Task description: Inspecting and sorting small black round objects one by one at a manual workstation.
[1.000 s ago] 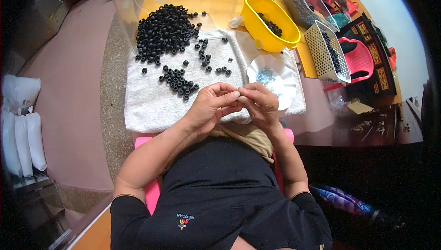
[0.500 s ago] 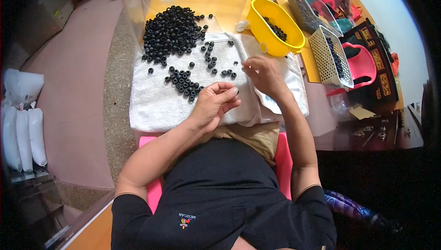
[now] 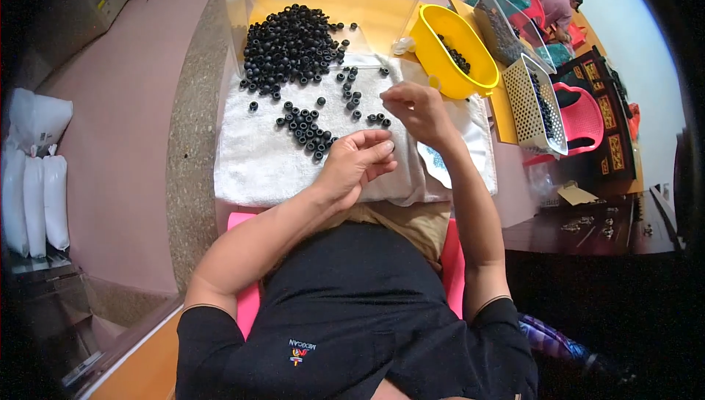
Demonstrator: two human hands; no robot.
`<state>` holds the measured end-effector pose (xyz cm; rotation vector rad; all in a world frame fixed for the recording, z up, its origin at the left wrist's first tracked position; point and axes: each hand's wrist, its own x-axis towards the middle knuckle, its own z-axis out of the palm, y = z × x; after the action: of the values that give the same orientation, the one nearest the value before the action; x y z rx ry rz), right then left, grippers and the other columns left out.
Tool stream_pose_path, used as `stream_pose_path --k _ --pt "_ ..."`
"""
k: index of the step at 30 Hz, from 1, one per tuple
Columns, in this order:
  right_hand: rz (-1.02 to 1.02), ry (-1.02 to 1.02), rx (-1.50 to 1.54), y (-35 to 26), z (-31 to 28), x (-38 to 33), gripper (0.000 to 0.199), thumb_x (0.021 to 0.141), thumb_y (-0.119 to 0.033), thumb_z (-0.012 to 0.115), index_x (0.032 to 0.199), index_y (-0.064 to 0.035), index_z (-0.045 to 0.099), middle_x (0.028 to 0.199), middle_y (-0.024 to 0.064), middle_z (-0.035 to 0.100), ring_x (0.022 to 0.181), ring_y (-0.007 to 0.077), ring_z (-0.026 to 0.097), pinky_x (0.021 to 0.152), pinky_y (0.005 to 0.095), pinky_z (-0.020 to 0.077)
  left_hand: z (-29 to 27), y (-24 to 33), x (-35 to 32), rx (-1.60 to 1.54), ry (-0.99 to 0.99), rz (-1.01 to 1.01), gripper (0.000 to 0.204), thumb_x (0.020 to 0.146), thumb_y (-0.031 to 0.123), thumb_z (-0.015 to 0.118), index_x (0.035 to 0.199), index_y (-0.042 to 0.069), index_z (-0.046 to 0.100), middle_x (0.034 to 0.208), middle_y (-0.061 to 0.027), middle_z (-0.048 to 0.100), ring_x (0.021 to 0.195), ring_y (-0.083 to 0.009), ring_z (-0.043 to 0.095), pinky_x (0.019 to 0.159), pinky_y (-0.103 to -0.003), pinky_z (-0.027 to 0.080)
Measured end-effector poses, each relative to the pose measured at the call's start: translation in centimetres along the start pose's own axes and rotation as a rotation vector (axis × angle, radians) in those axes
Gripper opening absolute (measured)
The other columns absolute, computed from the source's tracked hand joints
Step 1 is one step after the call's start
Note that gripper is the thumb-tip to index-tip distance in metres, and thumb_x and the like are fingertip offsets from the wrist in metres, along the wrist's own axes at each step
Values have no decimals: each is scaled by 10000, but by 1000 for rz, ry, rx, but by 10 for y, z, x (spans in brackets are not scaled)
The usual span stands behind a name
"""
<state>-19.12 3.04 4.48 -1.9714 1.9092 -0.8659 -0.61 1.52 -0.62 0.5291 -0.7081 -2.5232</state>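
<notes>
At the upper left of the white towel, I see on my feed a heap of black beads, with a loose cluster just below it. Next comes the left hand, curled, thumb and forefinger pinching what looks like one black bead, mostly hidden. A second ago both hands met there; now the right hand has parted and hovers above the towel, fingertips drawn together, and I cannot tell whether they hold anything. I read this as the left hand alone keeping the bead. Farther right sit a white dish with pale blue bits and, higher up, a yellow tub.
</notes>
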Motion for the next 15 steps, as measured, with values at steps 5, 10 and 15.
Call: stream_pose_path --k 5,10,15 --pt "93 3 627 -15 4 -35 144 849 46 669 992 42 680 984 90 659 902 138 627 792 254 506 1 6 1 -44 -103 -26 297 921 96 634 1194 3 565 949 -30 641 831 -113 634 823 -304 572" --pt "79 47 693 -14 4 -48 134 855 39 666 988 37 681 967 84 658 898 126 617 799 251 497 4 5 -1 21 -89 -42 251 917 92 637 1147 2 593 946 -26 643 833 -107 633 827 -300 578" --pt "55 41 601 -14 -2 -52 115 865 33 658 979 36 677 956 80 657 893 120 610 786 251 492 2 4 -1 51 -95 -24 234 915 90 640 1128 1 603 945 -29 643 840 -110 635 833 -303 578"
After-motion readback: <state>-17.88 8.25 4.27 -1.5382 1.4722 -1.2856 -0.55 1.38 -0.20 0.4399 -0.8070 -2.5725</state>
